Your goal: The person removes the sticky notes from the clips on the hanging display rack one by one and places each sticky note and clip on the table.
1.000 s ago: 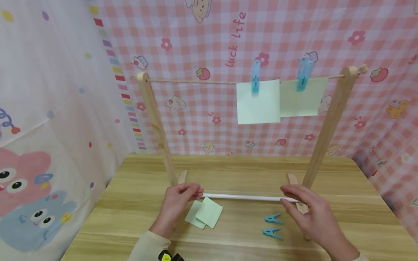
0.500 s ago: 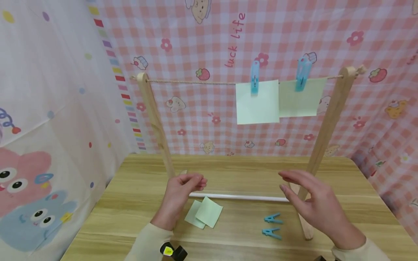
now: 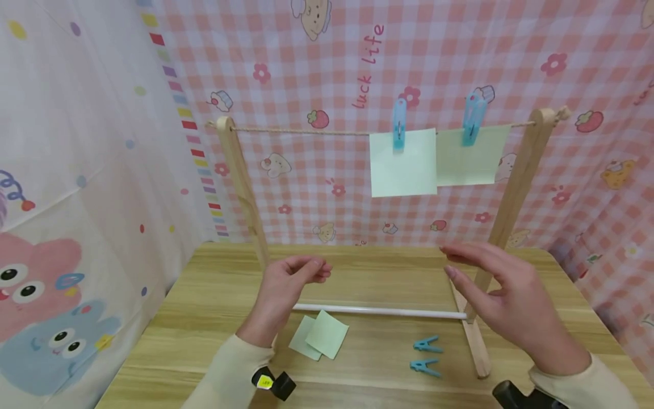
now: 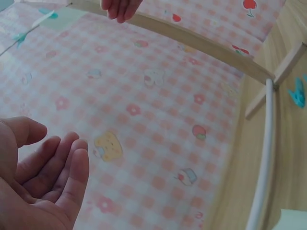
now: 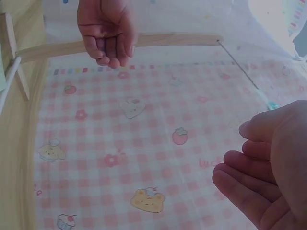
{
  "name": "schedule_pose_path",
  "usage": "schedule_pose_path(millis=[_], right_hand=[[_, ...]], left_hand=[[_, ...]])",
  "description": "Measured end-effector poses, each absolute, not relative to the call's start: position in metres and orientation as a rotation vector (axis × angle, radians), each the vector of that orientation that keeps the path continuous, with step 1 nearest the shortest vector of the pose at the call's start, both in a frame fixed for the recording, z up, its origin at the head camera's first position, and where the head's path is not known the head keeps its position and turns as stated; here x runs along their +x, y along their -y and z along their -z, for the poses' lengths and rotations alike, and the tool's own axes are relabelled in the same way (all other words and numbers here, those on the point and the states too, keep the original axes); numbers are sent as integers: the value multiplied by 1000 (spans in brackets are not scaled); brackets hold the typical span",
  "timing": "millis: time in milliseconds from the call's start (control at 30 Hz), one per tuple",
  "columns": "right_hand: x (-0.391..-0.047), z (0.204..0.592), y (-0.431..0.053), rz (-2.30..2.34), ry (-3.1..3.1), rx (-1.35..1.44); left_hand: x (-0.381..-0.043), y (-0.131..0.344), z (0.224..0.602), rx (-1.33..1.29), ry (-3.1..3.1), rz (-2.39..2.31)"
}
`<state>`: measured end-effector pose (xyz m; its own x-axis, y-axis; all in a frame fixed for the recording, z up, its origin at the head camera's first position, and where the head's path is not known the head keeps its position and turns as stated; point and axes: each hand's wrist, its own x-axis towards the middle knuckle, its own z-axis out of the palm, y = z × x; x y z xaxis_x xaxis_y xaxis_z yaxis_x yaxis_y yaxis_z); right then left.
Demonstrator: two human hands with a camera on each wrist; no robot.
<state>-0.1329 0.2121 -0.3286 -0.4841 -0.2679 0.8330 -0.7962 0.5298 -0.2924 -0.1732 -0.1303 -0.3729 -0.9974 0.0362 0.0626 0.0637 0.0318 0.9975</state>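
Rod (image 3: pixel 380 311), below left grip (image 3: pixel 284 288), below right grip (image 3: pixel 516 298)

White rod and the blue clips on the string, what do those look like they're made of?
White rod: perhaps plastic or coated metal; its smooth, even white finish leaves that open. Blue clips: probably smooth translucent plastic, since the backdrop seems to show faintly through them.
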Motion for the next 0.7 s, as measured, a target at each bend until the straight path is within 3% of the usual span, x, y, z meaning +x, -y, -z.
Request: schedule_pose_path(millis=[700], right_hand=[[-135,267,-210,-846,1958,969]], left_hand=[[-175,116,335,-321,2186,2159]])
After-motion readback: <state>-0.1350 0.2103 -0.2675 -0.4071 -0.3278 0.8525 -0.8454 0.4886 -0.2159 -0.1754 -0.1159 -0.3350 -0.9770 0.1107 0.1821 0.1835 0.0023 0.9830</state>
